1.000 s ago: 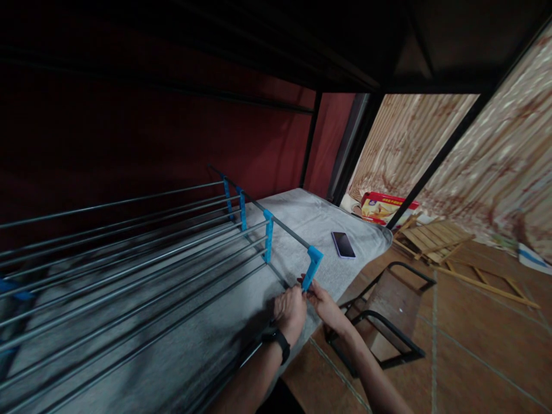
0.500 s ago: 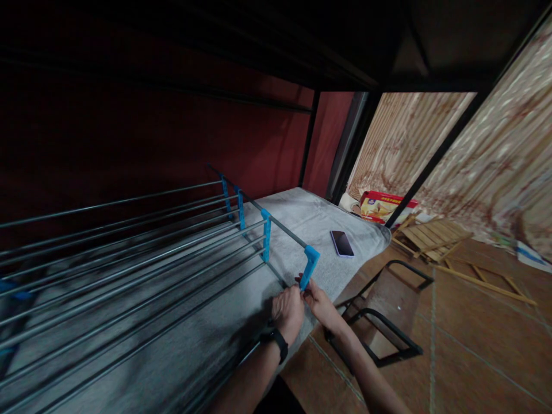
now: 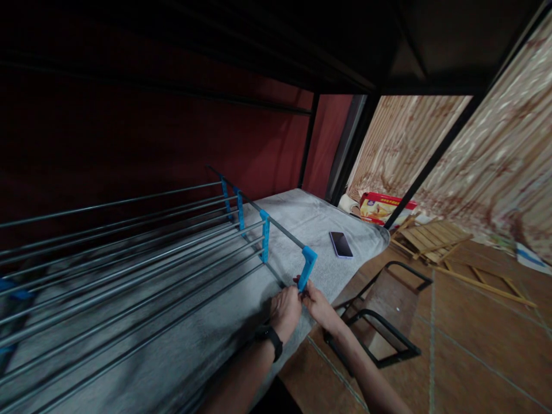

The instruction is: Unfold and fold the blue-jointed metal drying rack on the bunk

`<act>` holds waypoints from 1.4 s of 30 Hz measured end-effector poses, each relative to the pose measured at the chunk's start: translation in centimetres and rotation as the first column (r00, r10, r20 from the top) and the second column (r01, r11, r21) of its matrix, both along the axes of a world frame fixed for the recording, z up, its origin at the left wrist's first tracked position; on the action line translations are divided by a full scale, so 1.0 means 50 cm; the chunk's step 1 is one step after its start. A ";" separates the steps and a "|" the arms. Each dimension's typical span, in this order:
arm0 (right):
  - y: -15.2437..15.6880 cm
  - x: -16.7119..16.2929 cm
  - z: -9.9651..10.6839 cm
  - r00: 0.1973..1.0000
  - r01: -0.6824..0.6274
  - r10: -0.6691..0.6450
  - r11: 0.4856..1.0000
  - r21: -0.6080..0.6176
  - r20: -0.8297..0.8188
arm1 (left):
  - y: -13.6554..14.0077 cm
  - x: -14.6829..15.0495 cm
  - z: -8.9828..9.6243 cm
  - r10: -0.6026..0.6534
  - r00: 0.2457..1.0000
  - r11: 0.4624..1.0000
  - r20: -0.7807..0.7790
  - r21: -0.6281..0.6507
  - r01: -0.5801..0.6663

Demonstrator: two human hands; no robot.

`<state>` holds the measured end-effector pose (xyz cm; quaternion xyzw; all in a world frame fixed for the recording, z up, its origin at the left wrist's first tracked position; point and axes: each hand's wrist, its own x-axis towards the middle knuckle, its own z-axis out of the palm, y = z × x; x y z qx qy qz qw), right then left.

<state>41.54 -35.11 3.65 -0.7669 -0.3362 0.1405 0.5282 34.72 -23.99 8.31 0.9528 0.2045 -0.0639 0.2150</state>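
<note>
A metal rack (image 3: pixel 181 270) of long grey rods with blue plastic joints lies along the grey bed cover. At its near right corner stands a blue plastic end piece (image 3: pixel 307 267), joined to the end rod. My left hand (image 3: pixel 285 310), with a black watch on the wrist, is closed around the lower part of this corner. Beside it, my right hand (image 3: pixel 317 302) is closed on the bottom of the blue end piece. The fingertips of both hands meet there and partly hide the joint between rod and plastic.
A phone (image 3: pixel 341 244) lies on the bed cover (image 3: pixel 297 210) right of the rack. A black-framed chair (image 3: pixel 390 305) stands on the tiled floor by the bed. Folded wooden pieces (image 3: pixel 435 241) and a red and yellow box (image 3: pixel 379 208) lie farther back. Dark bed-frame bars rise above.
Both hands stay at the same corner, with only very slight shifts. The blue end piece appears slightly farther left and lower, as the view has moved a little.
</note>
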 end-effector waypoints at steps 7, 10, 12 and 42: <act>0.001 -0.008 -0.005 1.000 0.025 -0.025 1.000 0.002 -0.003 | 0.004 0.000 0.005 0.001 1.000 0.997 0.012 -0.081 0.000; 0.003 -0.008 -0.006 1.000 0.020 -0.020 1.000 0.006 0.002 | 0.007 0.003 0.002 0.001 1.000 0.994 0.023 -0.114 0.001; 0.003 -0.005 -0.011 1.000 0.017 -0.017 1.000 0.009 -0.005 | 0.010 0.006 -0.001 0.002 1.000 0.990 0.028 -0.140 0.001; 0.049 -0.121 0.060 0.916 0.066 -0.124 0.984 0.164 0.380 | 0.144 -0.437 0.073 0.373 0.858 0.922 0.354 -0.242 -0.301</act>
